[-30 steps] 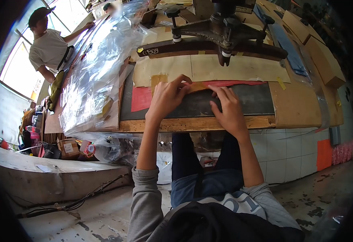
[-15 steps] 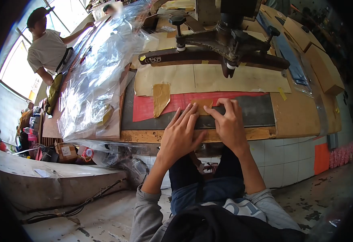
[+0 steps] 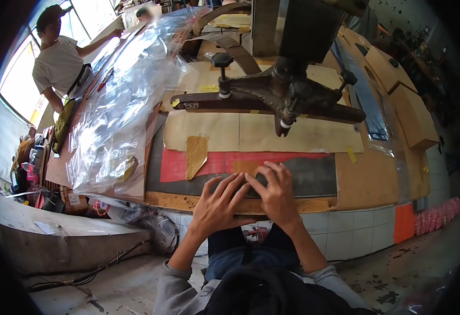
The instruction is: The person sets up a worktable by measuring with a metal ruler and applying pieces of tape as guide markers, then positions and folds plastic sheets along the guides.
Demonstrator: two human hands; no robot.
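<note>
red sheet (image 3: 219,161), smooth, long taper, on dark flat mat (image 3: 314,176) | tan tape patch (image 3: 244,166) across its lower edge | left hand (image 3: 218,206) below it, fingers loosely spread, grasping nothing | right hand (image 3: 276,197) below, half-curled at patch; pinch: cannot tell | creased tape strip (image 3: 196,156) over its left part | cream paper (image 3: 204,131) above | grainy wood edging (image 3: 167,200) below

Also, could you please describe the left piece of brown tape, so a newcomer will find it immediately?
Find the dark metal frame, then the wide cream sheet beneath it. Near that sheet's left end, a brown tape piece crosses its lower edge onto the red strip. Unlike the other brown piece, by the left hand and right hand, it is untouched and has a slanted lower end.
</note>
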